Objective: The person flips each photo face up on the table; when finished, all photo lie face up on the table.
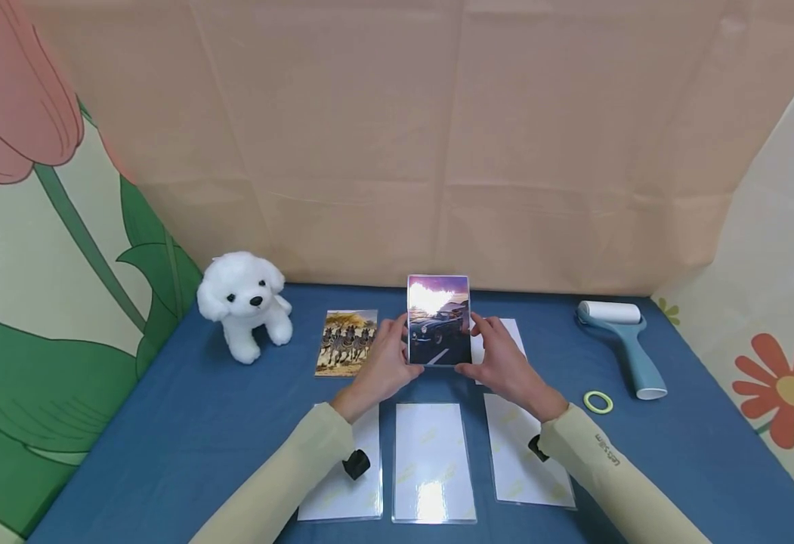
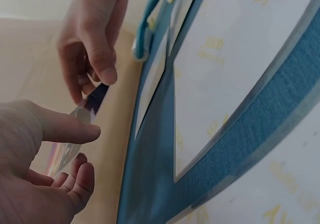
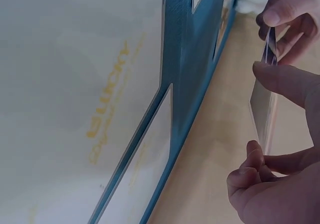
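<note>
A glossy car photo [image 1: 439,325] is held up by its two sides above the table, its picture facing the head camera. My left hand [image 1: 384,364] pinches the left edge between thumb and fingers. My right hand [image 1: 502,363] pinches the opposite edge. In the right wrist view the photo [image 3: 260,109] appears nearly edge-on, its pale back showing. Behind the left hand lies a zebra photo [image 1: 342,346], partly covered by that hand. A white sheet [image 1: 514,338] lies behind the right hand, mostly hidden.
Nearer me lie a left white sheet [image 1: 349,487], a middle one [image 1: 434,457] and a right one [image 1: 529,468], with faint yellow print. A plush white dog [image 1: 243,302] sits at left. To the right are a lint roller [image 1: 634,351] and a yellow-green ring [image 1: 610,406].
</note>
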`<action>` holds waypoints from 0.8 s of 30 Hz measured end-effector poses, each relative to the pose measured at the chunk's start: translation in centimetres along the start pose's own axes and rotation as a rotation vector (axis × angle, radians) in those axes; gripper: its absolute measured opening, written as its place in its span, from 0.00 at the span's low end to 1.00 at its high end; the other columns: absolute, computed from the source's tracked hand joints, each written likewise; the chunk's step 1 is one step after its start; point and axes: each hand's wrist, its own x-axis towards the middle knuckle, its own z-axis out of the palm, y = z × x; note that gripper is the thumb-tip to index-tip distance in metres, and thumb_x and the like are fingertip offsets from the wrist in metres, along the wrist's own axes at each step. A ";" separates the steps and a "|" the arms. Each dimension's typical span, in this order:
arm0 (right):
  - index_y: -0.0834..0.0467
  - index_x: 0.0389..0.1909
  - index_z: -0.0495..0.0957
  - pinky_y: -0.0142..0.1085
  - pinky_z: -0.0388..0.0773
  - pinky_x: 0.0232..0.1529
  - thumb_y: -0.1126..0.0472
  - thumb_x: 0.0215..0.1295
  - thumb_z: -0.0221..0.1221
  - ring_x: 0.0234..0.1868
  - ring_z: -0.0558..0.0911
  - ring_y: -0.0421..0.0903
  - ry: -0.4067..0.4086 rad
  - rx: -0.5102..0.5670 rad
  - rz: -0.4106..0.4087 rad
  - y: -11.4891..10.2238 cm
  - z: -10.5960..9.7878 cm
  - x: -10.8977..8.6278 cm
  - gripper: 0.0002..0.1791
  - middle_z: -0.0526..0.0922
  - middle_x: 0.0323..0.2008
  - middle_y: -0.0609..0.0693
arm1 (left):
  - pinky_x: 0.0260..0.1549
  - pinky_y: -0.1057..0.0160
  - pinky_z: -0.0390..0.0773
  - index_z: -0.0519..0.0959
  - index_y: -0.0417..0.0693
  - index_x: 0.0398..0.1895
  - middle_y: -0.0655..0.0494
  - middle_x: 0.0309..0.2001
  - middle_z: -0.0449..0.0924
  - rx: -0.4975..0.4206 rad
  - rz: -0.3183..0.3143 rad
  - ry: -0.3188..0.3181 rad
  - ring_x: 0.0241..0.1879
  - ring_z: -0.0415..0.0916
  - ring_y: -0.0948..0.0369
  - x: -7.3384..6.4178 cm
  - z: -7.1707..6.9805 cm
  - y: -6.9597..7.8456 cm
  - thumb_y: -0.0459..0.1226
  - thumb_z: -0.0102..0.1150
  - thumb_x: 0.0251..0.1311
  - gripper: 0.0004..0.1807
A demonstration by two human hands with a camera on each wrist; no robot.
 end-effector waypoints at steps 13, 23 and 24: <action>0.75 0.67 0.65 0.51 0.76 0.56 0.56 0.50 0.78 0.51 0.73 0.57 -0.062 -0.074 -0.022 -0.4 0.5 1.1 0.48 0.75 0.50 0.62 | 0.39 0.59 0.77 0.60 0.32 0.74 0.49 0.54 0.69 0.107 -0.019 -0.018 0.36 0.72 0.59 -0.2 -0.8 -0.5 0.34 0.78 0.51 0.50; 0.74 0.65 0.69 0.50 0.75 0.53 0.54 0.49 0.78 0.49 0.75 0.56 -0.185 -0.099 -0.027 -0.4 1.6 2.1 0.47 0.76 0.46 0.59 | 0.53 0.49 0.75 0.70 0.28 0.67 0.44 0.50 0.77 0.306 -0.076 -0.067 0.53 0.72 0.46 0.2 -0.7 -1.6 0.42 0.81 0.45 0.47; 0.73 0.64 0.70 0.50 0.75 0.53 0.54 0.49 0.78 0.49 0.74 0.56 -0.193 -0.104 -0.025 -0.4 1.7 2.3 0.46 0.76 0.45 0.59 | 0.53 0.48 0.75 0.71 0.28 0.66 0.43 0.50 0.77 0.318 -0.083 -0.068 0.54 0.72 0.45 0.2 -0.7 -1.8 0.42 0.81 0.45 0.46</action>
